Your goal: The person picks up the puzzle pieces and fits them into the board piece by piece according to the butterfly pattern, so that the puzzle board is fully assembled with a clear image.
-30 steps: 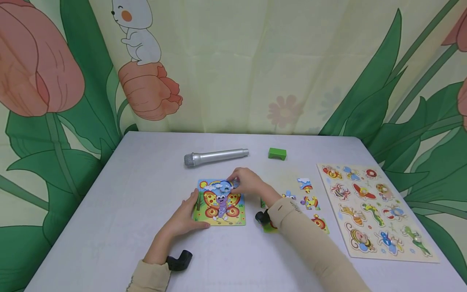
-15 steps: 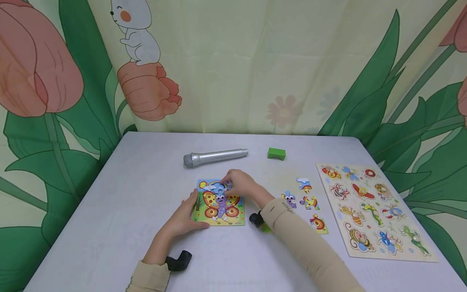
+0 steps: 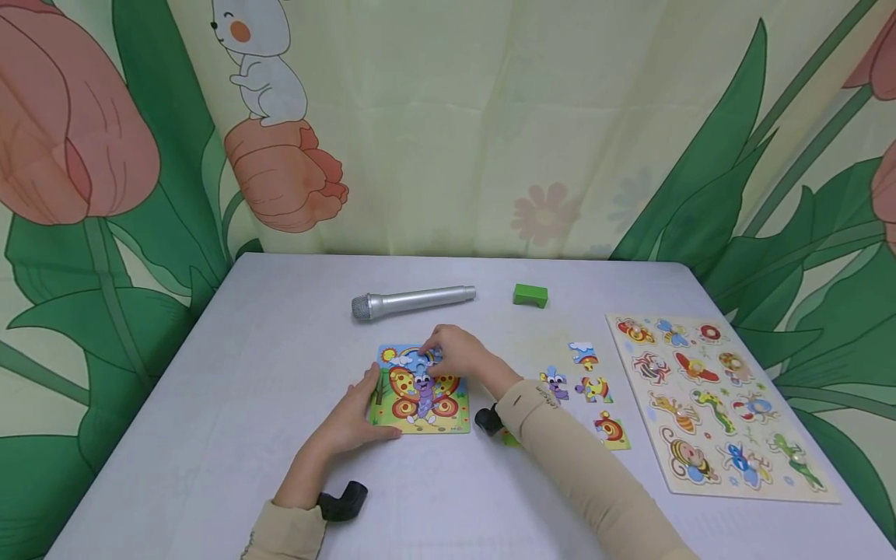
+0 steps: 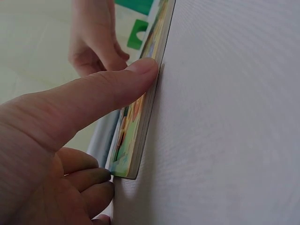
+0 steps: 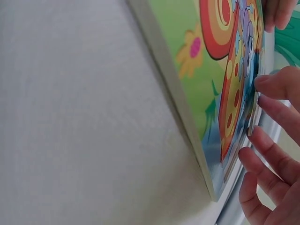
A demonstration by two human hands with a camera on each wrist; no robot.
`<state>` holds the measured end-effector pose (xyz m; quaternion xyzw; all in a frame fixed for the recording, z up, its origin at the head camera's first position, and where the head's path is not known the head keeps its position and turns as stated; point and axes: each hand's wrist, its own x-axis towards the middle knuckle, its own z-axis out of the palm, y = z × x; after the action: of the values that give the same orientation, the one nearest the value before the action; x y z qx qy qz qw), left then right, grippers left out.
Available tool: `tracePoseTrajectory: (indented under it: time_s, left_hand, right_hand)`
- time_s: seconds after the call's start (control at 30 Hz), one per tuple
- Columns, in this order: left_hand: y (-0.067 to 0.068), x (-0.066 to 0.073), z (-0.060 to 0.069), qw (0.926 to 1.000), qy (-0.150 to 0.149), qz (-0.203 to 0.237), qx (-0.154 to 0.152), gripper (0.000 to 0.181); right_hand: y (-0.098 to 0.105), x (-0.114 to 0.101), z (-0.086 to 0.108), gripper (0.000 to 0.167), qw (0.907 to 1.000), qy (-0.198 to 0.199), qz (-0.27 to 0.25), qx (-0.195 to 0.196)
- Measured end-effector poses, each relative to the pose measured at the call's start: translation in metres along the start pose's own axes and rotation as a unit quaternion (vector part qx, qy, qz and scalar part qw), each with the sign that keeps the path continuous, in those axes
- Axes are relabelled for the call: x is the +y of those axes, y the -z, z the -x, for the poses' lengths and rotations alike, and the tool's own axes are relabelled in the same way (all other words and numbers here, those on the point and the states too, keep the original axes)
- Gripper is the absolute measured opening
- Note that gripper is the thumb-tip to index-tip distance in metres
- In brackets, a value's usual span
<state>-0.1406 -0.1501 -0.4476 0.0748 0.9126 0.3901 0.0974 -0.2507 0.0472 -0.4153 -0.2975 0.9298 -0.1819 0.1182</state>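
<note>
So the right hand [image 3: 458,351] has slid left along the far edge of the puzzle [image 3: 456,421] since a second ago, and its sleeve [image 3: 581,459] now leaves more of the purple piece [image 3: 554,383] showing. Looks like thumb and index are clamped on a thin piece [image 5: 253,119] there. Left hand [image 3: 355,412] hasn't really budged: thumb on the near edge, fingers along the left edge, spread apart. Puzzle's flat on the table [image 3: 210,435], a bit left of middle. More loose pieces [image 3: 595,389] lie to its right, then the bug board [image 3: 766,491] beyond them. On the far side there's a mic [image 3: 416,300], with a green block [image 3: 530,295] to its right.
</note>
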Motion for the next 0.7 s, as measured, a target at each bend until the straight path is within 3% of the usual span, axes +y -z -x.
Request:
tracePoseTrajectory:
  time_s: [0.7]
  left_hand:
    - [-0.0004, 0.0002, -0.0005, 1.0000, 0.000, 0.003, -0.001, 0.111]
  right_hand:
    - [-0.0029, -0.0020, 0.0002, 0.030, 0.9999, -0.009, -0.008, 0.001]
